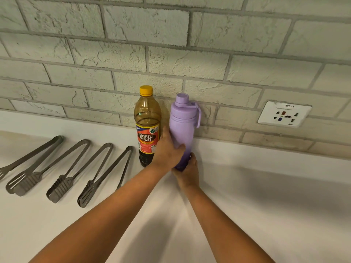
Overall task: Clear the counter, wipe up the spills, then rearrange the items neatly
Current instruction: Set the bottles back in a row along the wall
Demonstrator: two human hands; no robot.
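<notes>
A purple water bottle (183, 126) stands upright on the white counter (266, 196), close to the brick wall. My left hand (168, 150) wraps around its left side at mid-height, thumb across the front. My right hand (188, 171) grips its dark purple base from the front right. Just left of it stands a soy sauce bottle (147, 128) with a yellow cap and a red label, nearly empty. Several metal tongs (76, 168) lie side by side on the counter to the left, heads toward me.
A white wall socket (284, 113) sits on the brick wall (171, 44) at the right, just above the counter's low backsplash. To the right of the bottles the counter shows only bare white surface.
</notes>
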